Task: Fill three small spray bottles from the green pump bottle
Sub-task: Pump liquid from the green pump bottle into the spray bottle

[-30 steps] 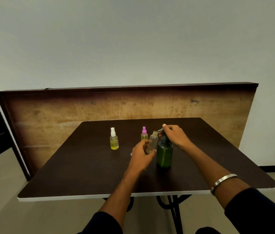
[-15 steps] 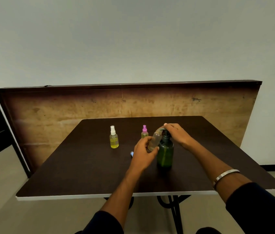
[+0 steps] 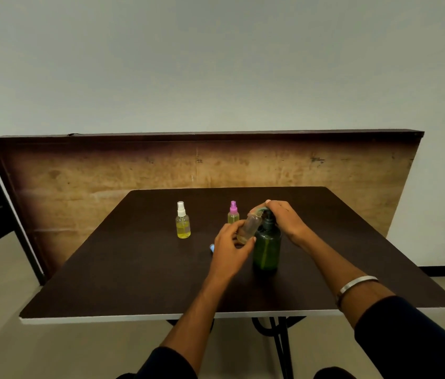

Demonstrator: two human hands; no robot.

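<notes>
Looking left to right: two capped spray bottles (image 3: 183, 224) stand filled. My left hand (image 3: 229, 246) grips the open bottle (image 3: 250, 227), now tilted closer under the spout, while my right hand (image 3: 284, 220) has pressed down the green pump bottle (image 3: 267, 248), filling the third.

Green pump bottle (image 3: 267, 247), pink-capped bottle (image 3: 233, 214), white-capped bottle (image 3: 182, 221), dark-brown table (image 3: 133, 269).

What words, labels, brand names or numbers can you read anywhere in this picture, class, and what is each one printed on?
None can be read.
White-capped spray bottle: no label shows.
Pink-capped spray bottle: no label shows.
Uncapped bottle in the left hand: clear, no print.
Green pump bottle under the right hand: plain.
Wooden board: small dark marks, too blurred to read.
</notes>
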